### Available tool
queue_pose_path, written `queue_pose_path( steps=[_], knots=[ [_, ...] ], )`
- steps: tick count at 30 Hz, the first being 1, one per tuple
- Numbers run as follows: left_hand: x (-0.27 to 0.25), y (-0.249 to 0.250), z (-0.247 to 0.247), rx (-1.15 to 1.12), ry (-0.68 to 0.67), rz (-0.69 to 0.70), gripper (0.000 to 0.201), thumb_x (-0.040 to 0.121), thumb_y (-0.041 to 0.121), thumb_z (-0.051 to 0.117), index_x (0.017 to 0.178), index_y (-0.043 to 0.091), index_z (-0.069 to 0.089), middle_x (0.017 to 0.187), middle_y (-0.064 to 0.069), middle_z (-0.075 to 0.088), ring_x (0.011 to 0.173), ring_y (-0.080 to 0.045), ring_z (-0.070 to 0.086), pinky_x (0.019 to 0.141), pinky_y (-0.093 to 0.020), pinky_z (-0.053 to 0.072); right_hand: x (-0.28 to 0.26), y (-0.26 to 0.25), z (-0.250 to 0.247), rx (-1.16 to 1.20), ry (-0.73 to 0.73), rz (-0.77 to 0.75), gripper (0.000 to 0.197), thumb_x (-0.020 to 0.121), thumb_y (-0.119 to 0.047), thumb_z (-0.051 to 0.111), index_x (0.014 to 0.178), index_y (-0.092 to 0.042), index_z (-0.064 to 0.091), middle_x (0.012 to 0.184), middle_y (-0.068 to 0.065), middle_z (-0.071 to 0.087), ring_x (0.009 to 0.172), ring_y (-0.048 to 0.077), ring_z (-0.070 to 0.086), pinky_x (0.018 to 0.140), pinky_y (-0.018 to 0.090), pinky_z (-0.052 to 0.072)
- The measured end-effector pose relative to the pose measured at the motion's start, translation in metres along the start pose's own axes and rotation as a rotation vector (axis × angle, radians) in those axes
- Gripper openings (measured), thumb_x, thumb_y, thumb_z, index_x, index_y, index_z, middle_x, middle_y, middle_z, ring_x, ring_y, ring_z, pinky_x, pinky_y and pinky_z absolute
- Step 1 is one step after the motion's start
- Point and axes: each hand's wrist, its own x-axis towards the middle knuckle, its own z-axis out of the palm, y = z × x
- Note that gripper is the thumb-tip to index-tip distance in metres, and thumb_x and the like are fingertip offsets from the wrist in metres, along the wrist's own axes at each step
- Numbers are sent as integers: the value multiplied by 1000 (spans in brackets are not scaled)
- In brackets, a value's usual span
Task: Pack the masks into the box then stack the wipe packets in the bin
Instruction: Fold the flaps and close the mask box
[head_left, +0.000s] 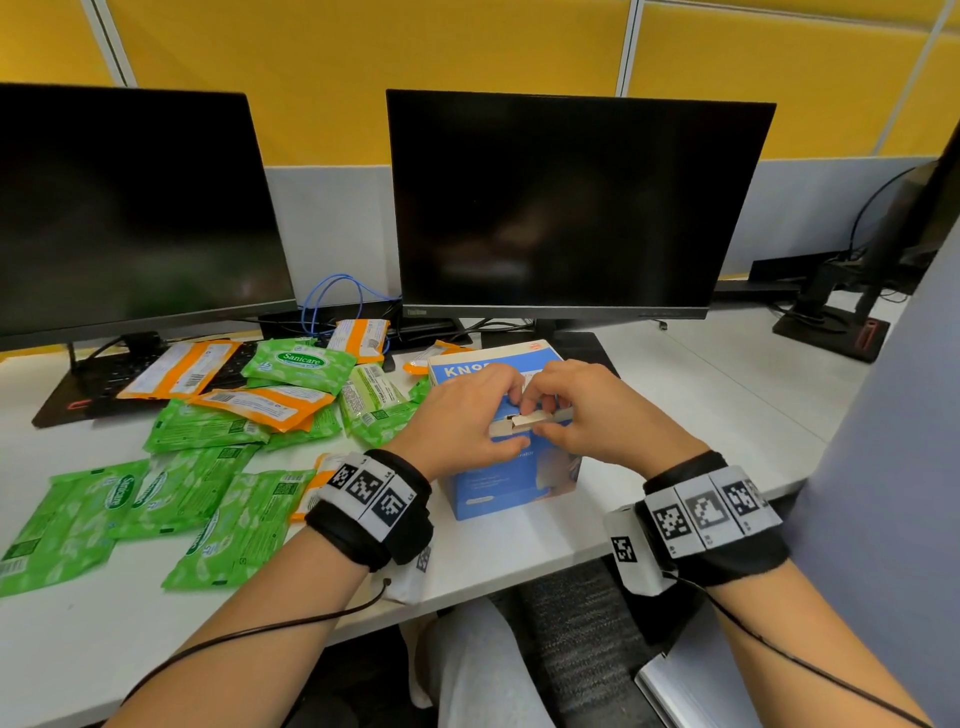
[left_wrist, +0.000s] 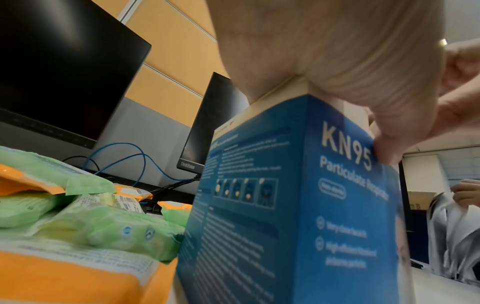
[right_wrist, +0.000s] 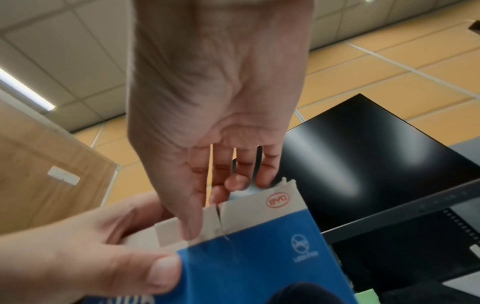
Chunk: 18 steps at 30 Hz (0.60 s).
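A blue KN95 mask box stands upright near the desk's front edge. Both hands are on its top. My left hand grips the top left corner, thumb on the blue front face and fingers over the top. My right hand pinches the plain cardboard top flap between thumb and fingers. The flap stands slightly raised. No masks show. Several green wipe packets and orange ones lie scattered left of the box. No bin is in view.
Two dark monitors stand behind the box, with a black keyboard partly under the packets and a blue cable between them. A brown carton shows in the right wrist view. Another person's hand holds silver packaging at far right.
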Motion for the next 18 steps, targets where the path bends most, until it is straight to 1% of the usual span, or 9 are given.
queue_pose_path(
  steps=[2,5,7,10,13,15,18],
  knots=[
    [0,-1,0,4,-1,-5,41,78,48,66,106,27,46,112,11,53,96,-9,54,74,-22,37,0,-1,-2,17,-13,11,13,83,-21,69,96,-23,68,86,-5,55,82,13,51,72,28,46],
    [0,-1,1,-2,4,-11,43,77,51,66,107,27,47,114,11,53,97,-9,55,76,-24,42,0,-3,-2,41,-27,-5,10,81,-18,69,87,-25,65,83,-6,53,82,16,52,72,31,49],
    [1,-1,1,1,5,-14,45,76,53,66,108,27,47,115,11,53,99,-9,55,78,-26,44,0,-4,-1,33,-33,-5,9,80,-18,70,87,-22,65,81,-6,54,80,16,53,72,33,51],
    [1,-1,2,8,12,-20,46,77,53,66,110,27,47,116,12,53,101,-10,54,79,-26,42,0,-3,-1,35,-28,-4,10,79,-18,69,89,-21,66,79,-2,60,77,17,55,72,37,52],
    [1,-1,2,19,11,-21,46,77,53,66,111,28,47,116,12,53,102,-10,54,78,-26,41,-1,-3,-2,14,-48,18,15,81,-18,69,94,-23,65,89,-4,56,83,15,53,74,33,51],
    [1,-1,2,21,5,-24,46,77,53,66,110,28,47,116,12,52,101,-10,54,77,-25,40,-1,-3,-2,6,-54,27,18,82,-17,68,98,-24,63,89,-6,54,83,14,53,73,31,51],
    [1,-1,1,23,2,-30,45,76,53,67,108,29,45,115,13,52,100,-10,53,75,-25,38,0,-5,-5,12,-62,48,15,83,-19,68,97,-25,69,87,-7,54,81,13,54,72,28,50]
  ],
)
